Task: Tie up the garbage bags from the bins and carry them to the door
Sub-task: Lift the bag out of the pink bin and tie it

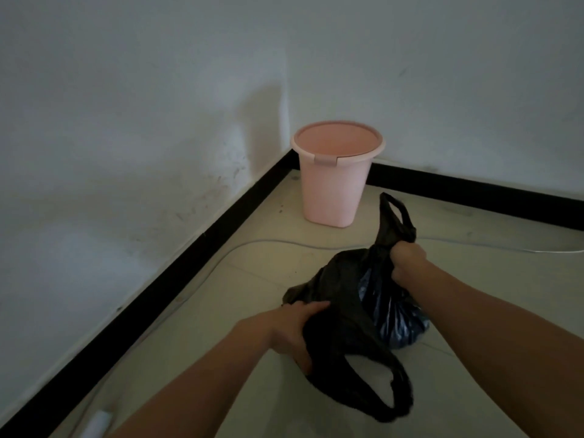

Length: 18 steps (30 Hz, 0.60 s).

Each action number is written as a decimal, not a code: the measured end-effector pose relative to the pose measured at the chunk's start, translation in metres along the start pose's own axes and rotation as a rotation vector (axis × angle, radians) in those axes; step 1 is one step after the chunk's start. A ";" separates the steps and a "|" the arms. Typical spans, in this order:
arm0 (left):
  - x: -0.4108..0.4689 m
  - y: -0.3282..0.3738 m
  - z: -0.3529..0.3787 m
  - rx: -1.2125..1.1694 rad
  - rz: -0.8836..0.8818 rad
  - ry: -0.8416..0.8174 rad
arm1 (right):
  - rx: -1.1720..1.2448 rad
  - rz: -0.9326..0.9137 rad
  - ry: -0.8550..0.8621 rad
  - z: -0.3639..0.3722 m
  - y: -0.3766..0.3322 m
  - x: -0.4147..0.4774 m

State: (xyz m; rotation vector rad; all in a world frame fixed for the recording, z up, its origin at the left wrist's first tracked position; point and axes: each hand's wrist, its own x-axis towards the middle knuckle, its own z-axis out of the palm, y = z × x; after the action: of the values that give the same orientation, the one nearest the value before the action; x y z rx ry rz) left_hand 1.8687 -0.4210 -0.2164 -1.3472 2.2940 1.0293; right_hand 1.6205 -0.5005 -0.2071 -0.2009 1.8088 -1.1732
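Note:
A black garbage bag (350, 314) sits on the pale floor in front of me, out of the bin. My right hand (407, 259) is closed around the bag's far handle, whose loop sticks up above the fist. My left hand (295, 335) grips the near side of the bag, and the near handle loop hangs down toward me. Shiny dark contents show through the bag's mouth between my hands. A pink plastic bin (335, 172) stands upright in the room's corner beyond the bag, with nothing visible inside it.
White walls with a black skirting board (177, 273) meet at the corner behind the bin. A thin white cable (284, 245) runs across the floor between the bin and the bag. A white object (96, 423) lies at the lower left edge.

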 end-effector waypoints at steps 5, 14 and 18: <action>0.012 -0.002 0.020 0.555 -0.038 0.255 | 0.068 -0.002 -0.020 -0.010 0.000 0.009; 0.023 0.012 -0.008 -0.789 -0.123 0.855 | -0.031 -0.044 -0.090 -0.012 0.003 0.006; 0.013 0.013 -0.049 -1.517 -0.269 0.976 | -0.058 -0.049 -0.164 -0.007 0.014 0.013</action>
State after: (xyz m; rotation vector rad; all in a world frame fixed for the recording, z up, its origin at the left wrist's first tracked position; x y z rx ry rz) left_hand 1.8563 -0.4597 -0.1833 -3.0758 1.2736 2.5965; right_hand 1.6126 -0.4963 -0.2256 -0.3669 1.7031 -1.1063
